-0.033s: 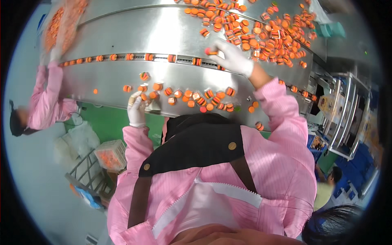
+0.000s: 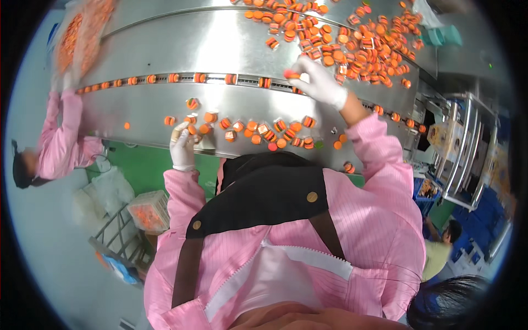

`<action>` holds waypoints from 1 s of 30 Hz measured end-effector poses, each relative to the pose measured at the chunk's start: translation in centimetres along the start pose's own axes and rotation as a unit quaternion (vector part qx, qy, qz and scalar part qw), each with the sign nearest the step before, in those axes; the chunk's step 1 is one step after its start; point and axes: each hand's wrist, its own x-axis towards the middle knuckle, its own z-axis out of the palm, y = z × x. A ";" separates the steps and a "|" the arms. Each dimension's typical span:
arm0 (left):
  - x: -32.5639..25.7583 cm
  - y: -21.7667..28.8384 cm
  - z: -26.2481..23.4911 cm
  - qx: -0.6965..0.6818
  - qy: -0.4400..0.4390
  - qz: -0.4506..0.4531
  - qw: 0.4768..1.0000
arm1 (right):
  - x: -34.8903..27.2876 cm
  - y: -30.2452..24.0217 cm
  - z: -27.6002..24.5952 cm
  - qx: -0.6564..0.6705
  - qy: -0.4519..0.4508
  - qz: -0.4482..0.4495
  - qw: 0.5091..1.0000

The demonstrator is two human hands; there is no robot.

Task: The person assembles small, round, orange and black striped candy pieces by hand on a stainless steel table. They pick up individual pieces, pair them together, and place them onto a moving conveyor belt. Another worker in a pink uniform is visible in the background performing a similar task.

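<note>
My left hand (image 2: 182, 147), in a white glove, is closed at the steel table's near edge, its fingertips on a small orange burger-shaped candy (image 2: 192, 130). Up and to the right, over the narrow conveyor channel (image 2: 247, 81), my gloved right hand (image 2: 320, 82) pinches another orange candy piece (image 2: 292, 75) with a pinkish-red part; it is slightly blurred. Single layered candies sit spaced along the channel, one of them a striped candy (image 2: 264, 83). Between my hands, a loose row of candies (image 2: 263, 131) lies near the table's edge, several in clear wrappers.
A large heap of candies (image 2: 363, 52) covers the table's far right, beside a teal container (image 2: 452, 36). At far left a co-worker's pink sleeves (image 2: 69, 110) reach toward a clear bag of orange pieces (image 2: 82, 38). A white crate (image 2: 149, 211) stands below left; metal rails (image 2: 459, 148) rise at right.
My right hand has shifted slightly right and down, still pinching the candy piece. My left hand stays in nearly the same place at the candy. The whole view has moved a little.
</note>
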 end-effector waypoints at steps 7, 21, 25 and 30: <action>2.2 0.2 0.1 0.026 -0.044 -0.008 0.999 | -16.4 4.3 0.9 0.063 0.080 0.320 0.942; 3.3 0.4 0.6 0.007 -0.112 -0.029 0.993 | -21.1 1.3 7.9 0.164 0.060 0.326 0.929; 2.8 0.0 2.9 0.042 -0.076 -0.042 0.995 | -21.0 1.8 11.0 0.015 0.047 0.299 0.953; 5.4 -1.3 6.3 0.095 -0.044 -0.025 0.994 | -20.6 1.5 10.5 -0.112 0.011 0.246 0.963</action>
